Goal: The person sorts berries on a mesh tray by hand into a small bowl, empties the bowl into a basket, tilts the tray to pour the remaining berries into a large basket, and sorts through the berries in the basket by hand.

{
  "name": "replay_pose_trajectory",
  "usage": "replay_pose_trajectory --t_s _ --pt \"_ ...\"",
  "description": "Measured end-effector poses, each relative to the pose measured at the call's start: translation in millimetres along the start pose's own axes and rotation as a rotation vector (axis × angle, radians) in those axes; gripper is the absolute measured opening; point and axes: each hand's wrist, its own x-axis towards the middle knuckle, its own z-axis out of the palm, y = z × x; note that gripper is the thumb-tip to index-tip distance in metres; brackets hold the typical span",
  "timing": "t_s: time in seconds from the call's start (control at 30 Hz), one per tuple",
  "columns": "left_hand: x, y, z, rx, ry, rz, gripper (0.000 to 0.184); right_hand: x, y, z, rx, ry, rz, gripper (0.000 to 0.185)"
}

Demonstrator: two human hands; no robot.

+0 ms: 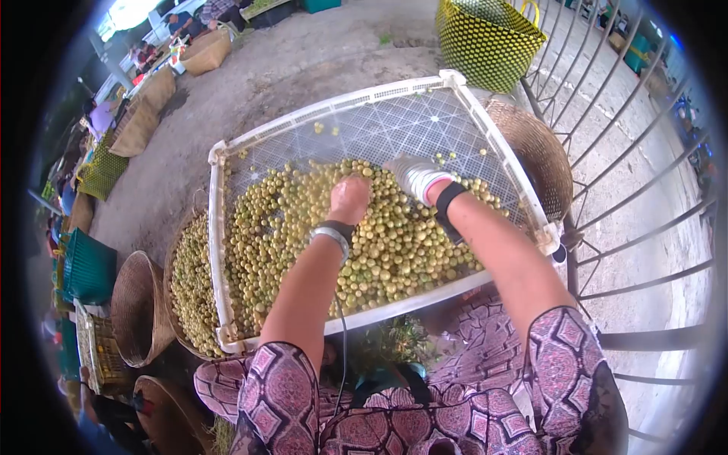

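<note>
A white mesh tray (379, 92) lies in front of me, with many small round yellow-green fruits (394, 258) spread over its near and left parts. My left hand (351, 199) is bare and rests among the fruits near the middle; its fingers are curled down and what they hold, if anything, is hidden. To its right, my right hand (415, 176) wears a whitish glove and reaches over the upper edge of the pile. Its fingertips are blurred, so their grip is unclear. Dark bands circle both wrists, and a cable hangs from the left one.
A basket of similar fruits (189, 284) stands under the tray's left side. Behind the right side is a woven basket (535, 152), with a yellow-black bag (485, 45) beyond. Metal railings (644, 216) run along the right. Empty baskets (136, 311) stand left; people sit farther off.
</note>
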Motion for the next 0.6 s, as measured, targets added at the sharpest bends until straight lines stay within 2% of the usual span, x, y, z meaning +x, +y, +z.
replay_pose_trajectory --t_s 0.03,0.07,0.13,0.23,0.27,0.33,0.43,0.47,0.53,0.57,0.6 --pt "2 2 1 -0.020 -0.020 -0.039 0.015 4 0 13 0.029 0.046 -0.028 0.030" --pt "2 2 1 -0.043 -0.041 -0.077 0.015 18 0 21 -0.066 -0.078 -0.009 0.029" --pt "5 -6 8 -0.015 -0.024 -0.035 0.012 21 0 29 -0.245 -0.044 -0.016 0.027" --pt "4 -11 10 -0.036 -0.001 0.033 0.011 20 9 38 -0.010 0.064 0.001 0.025" --pt "0 -10 4 -0.144 0.002 -0.010 0.011 20 21 48 0.021 0.172 -0.078 0.024" --pt "-3 -10 -1 -0.237 0.030 -0.067 0.013 17 23 43 0.101 0.062 -0.005 0.023" --pt "-14 -15 -8 -0.242 0.198 0.098 0.011 -16 15 18 0.251 -0.031 0.065 0.023" --pt "-21 -15 -11 -0.338 0.174 0.048 0.009 -18 20 25 0.323 -0.069 0.042 0.022" --pt "-37 -3 -35 -0.533 0.130 -0.043 0.007 -49 8 7 0.371 -0.003 -0.067 0.020" --pt "-50 2 -47 -0.582 0.163 0.043 0.005 -76 -3 -8 0.538 -0.023 -0.084 0.018" --pt "-66 11 -61 -0.636 0.067 -0.012 0.006 -98 -15 -17 0.627 -0.104 -0.058 0.019"
